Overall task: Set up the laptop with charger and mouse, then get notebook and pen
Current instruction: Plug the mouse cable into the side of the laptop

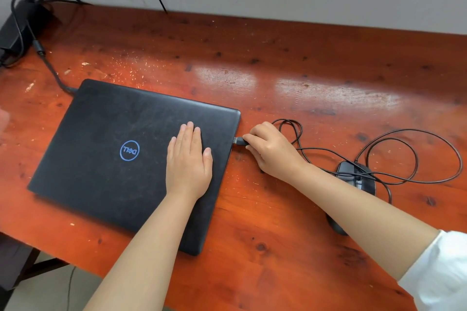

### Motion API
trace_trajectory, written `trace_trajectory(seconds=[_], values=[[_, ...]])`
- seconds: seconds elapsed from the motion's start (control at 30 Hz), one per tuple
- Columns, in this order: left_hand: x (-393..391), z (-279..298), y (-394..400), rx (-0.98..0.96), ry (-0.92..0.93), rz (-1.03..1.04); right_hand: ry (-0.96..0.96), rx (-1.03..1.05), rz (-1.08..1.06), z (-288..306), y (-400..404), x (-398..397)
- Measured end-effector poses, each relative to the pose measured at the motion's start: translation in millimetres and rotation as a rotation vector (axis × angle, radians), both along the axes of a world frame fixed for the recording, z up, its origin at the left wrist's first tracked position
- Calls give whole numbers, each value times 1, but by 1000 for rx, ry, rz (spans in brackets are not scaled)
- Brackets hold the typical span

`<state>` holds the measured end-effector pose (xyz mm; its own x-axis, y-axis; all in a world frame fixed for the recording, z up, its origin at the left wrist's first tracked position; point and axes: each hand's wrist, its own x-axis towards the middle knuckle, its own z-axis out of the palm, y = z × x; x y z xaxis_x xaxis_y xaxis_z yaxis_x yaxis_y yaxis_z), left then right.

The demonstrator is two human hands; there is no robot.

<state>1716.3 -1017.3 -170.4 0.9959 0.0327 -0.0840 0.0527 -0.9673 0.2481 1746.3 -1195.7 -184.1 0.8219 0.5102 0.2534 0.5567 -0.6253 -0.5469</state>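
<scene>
1. Head view, largest item first: the red-brown wooden table (316, 78) runs across the frame against a pale wall, its top scuffed and glossy in patches.
2. The black laptop (106, 139) lies closed on the table, left of centre, set at an angle, with a blue ring logo on its lid.
3. My left hand (188, 159) rests flat on the right part of the lid, palm down, fingers straight and held side by side, gripping nothing.
4. My right hand (271, 150) is on the table just beside the laptop's right edge, fingers curled and pinching the black USB plug (239, 141). The plug's metal tip is at the laptop's side; I cannot tell whether it is seated.
5. The charger brick (17, 30) sits at the far left corner of the table. Its cable (50, 68) runs to the laptop's rear left corner and meets that edge.
6. The black mouse (356, 179) lies on the table to the right, partly hidden behind my right forearm.
7. The mouse cord (414, 156) lies in loose loops between the mouse and my right hand.
</scene>
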Motion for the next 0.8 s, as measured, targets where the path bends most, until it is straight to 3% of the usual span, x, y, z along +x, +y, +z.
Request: trace_trajectory(seconds=[0.43, 0.8], values=[[1, -2, 0, 21, 5, -5, 0, 90, -91, -3, 8, 0], [1, -2, -1, 38, 3, -2, -107, 7, -111, 1, 11, -1]])
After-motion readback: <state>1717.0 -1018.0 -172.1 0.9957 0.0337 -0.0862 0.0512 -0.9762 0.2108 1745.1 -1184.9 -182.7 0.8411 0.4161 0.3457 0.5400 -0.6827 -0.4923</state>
